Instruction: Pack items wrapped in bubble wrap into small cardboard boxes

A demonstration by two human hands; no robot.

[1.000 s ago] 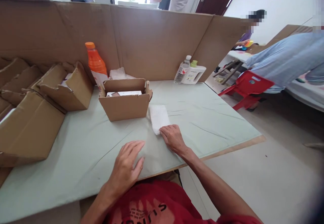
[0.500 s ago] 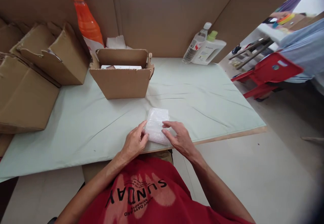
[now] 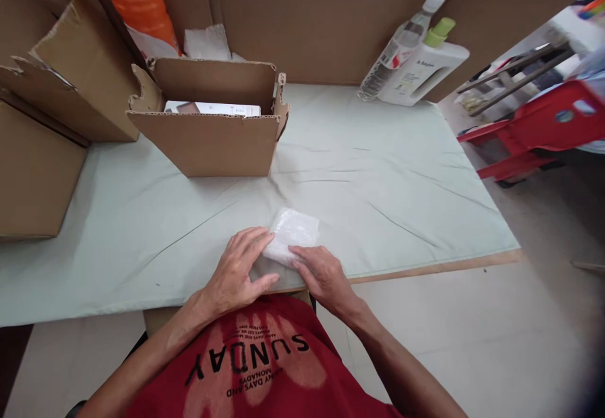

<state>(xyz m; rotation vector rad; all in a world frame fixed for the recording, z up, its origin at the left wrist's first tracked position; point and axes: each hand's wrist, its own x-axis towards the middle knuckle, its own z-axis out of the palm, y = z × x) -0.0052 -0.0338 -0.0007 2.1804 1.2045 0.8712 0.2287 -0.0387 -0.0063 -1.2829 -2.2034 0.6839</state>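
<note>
A small, flat packet of clear bubble wrap (image 3: 293, 229) lies near the front edge of the table, slightly turned. My left hand (image 3: 239, 270) rests at its left side, fingers stretched with the thumb apart; the fingertips touch the wrap's left edge. At the near right corner, my right hand (image 3: 324, 276) has its thumb and fingers close together, pinching the edge of the wrap. What the wrap encloses, if anything, cannot be made out.
Beyond the hands stands an open cardboard box (image 3: 227, 147) holding white boxes (image 3: 227, 110). More cardboard boxes (image 3: 38, 178) fill the left. An orange bottle (image 3: 142, 5), a clear bottle (image 3: 394, 55) and a white jug (image 3: 423, 74) stand at the back. A red chair (image 3: 548, 125) is off the right side.
The bubble wrap has turned clockwise a little. My left hand has opened wider, and my right thumb and fingers have closed on the wrap's near edge. The view has shifted closer.
</note>
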